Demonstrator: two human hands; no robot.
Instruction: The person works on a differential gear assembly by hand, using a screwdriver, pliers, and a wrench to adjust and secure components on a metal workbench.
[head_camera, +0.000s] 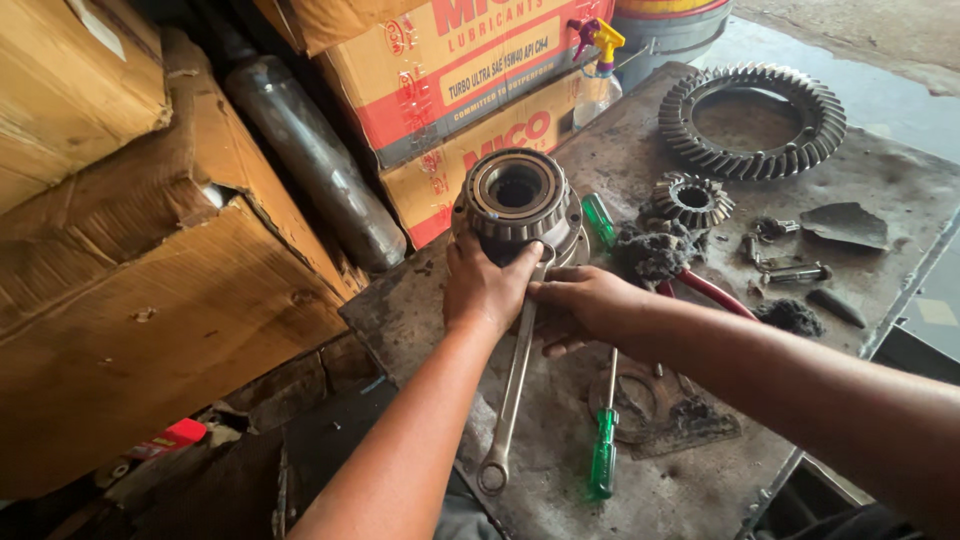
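Observation:
A round metal hub housing (517, 196) with an open bore stands upright on the greasy metal workbench (900, 190). My left hand (483, 287) grips its lower front side. My right hand (585, 305) sits just beside it, fingers closed over the upper end of a long silver combination wrench (508, 405), whose head meets the housing base. The wrench's ring end lies toward the bench's near edge.
A green-handled screwdriver (604, 452) lies right of the wrench. A large ring gear (752, 120), a small bevel gear (690, 198), bolts (795, 272), dirty rag tufts (655, 254) and red-handled pliers (716, 293) lie at right. Cardboard boxes (150, 300), a metal cylinder (315, 160) and a spray bottle (600, 75) stand behind.

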